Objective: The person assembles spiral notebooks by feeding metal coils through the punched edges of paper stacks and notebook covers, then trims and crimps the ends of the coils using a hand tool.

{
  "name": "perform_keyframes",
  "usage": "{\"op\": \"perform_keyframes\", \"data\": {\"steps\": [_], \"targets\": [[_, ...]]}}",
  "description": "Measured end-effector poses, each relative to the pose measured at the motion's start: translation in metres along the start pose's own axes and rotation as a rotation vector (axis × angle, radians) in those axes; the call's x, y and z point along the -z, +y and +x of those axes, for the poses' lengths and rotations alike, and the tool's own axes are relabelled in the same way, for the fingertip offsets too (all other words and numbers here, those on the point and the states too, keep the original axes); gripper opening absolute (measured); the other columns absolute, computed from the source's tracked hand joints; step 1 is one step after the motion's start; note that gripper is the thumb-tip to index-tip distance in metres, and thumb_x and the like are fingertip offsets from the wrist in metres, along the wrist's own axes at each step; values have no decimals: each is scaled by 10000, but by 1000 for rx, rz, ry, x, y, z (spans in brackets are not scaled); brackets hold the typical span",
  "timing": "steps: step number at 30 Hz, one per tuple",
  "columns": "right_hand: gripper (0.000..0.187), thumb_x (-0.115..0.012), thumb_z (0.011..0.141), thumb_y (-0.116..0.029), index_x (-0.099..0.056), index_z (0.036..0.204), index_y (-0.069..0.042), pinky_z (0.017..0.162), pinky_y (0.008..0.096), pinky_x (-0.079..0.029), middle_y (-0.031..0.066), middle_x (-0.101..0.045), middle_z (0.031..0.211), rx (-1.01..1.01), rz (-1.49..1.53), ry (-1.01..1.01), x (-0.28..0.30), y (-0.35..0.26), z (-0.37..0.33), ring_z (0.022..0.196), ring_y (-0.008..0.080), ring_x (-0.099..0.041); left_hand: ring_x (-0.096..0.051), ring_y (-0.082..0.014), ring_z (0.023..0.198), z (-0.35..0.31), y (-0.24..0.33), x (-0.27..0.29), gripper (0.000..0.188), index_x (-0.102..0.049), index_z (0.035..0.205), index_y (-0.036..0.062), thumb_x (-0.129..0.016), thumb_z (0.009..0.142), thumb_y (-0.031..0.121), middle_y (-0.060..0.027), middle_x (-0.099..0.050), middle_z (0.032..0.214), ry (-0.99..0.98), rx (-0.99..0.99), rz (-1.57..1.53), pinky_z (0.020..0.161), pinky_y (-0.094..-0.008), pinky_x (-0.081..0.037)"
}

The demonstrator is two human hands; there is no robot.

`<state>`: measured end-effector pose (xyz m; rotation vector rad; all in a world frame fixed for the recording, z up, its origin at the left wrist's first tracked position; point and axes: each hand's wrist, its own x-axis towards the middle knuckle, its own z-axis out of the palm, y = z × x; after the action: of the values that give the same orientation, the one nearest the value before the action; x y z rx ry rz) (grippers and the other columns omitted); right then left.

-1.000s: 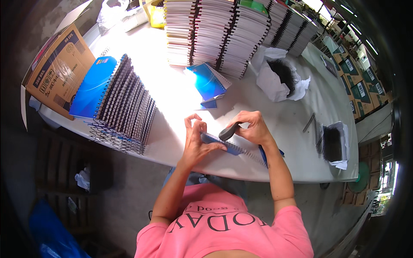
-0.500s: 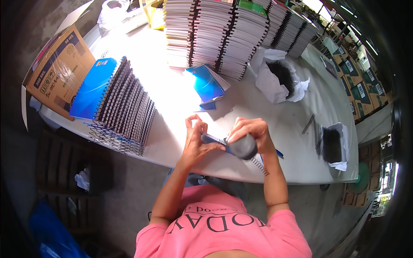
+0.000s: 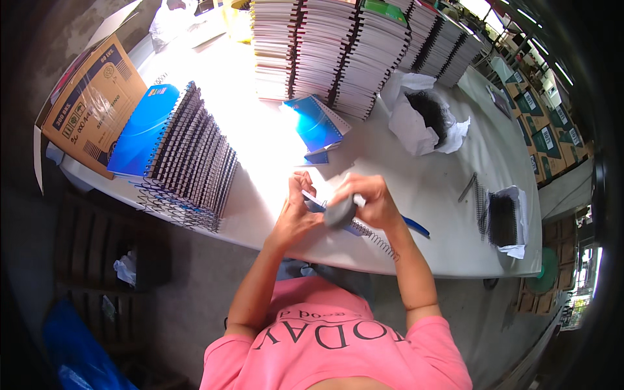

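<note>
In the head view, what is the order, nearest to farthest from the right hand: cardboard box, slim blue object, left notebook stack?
1. Slim blue object, right of the right hand.
2. Left notebook stack, left of that hand.
3. Cardboard box, left of that stack.

The coil (image 3: pixel 383 248) looked like thin, dark metal wire, and the blue notebook (image 3: pixel 314 207) it ran along had a smooth cover. The dark tool (image 3: pixel 340 213) appeared matt, though blur hid whether it was plastic or rubber. Glossy blue card topped the notebook stack (image 3: pixel 144 133). The desk (image 3: pixel 448 188) wore a smooth, pale covering with a soft sheen. Matt cardboard formed the brown box (image 3: pixel 91 107), crossed by shiny clear tape. The wrapper (image 3: pixel 411 133) was crumpled white paper; the pink shirt (image 3: pixel 370 354), matt cloth.
</note>
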<state>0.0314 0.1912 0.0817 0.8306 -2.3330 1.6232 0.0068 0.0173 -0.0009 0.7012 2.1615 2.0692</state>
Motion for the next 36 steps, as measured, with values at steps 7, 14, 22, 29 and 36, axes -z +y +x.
{"op": "perform_keyframes", "data": {"steps": [7, 14, 22, 29, 36], "targets": [[226, -679, 613, 72, -707, 810, -35, 667, 317, -511, 97, -676, 762, -88, -152, -30, -1, 10, -4, 731, 227, -641, -371, -144, 831, -1, 7, 1, 864, -241, 961, 92, -936, 476, 257, -48, -303, 950, -26, 40, -61, 784, -276, -393], [225, -681, 652, 73, -715, 831, -59, 678, 285, -502, 81, -688, 800, -288, -87, 102, -11, 24, -5, 736, 163, -648, -330, -146, 884, 1, -5, -4, 886, -224, 967, 102, -941, 462, 231, -47, -264, 967, -19, -30, -84, 852, -244, -327], [187, -679, 655, 73, -703, 821, -10, 674, 268, -485, 88, -687, 808, -241, -196, 145, -10, 20, 7, 765, 158, -627, -334, -175, 907, 8, -4, -3, 918, -206, 951, 82, -942, 449, 305, -58, -276, 961, -35, -74, -22, 863, -262, -335], [201, -660, 671, 59, -674, 867, 16, 680, 265, -487, 77, -676, 814, -148, -110, 142, 3, 17, 0, 738, 136, -628, -357, -187, 923, 6, -4, -5, 809, -216, 977, 58, -894, 571, 235, -83, -319, 980, -17, -119, 55, 863, -271, -350], [267, -629, 796, -49, -598, 1039, 57, 598, 265, -489, 78, -647, 792, -385, -170, 415, 10, -61, -12, 650, 111, -597, -539, -156, 978, -19, 9, -17, 367, -350, 1131, 23, -607, 869, 34, -112, -525, 1071, 241, 97, -77, 788, -253, -441]]}}
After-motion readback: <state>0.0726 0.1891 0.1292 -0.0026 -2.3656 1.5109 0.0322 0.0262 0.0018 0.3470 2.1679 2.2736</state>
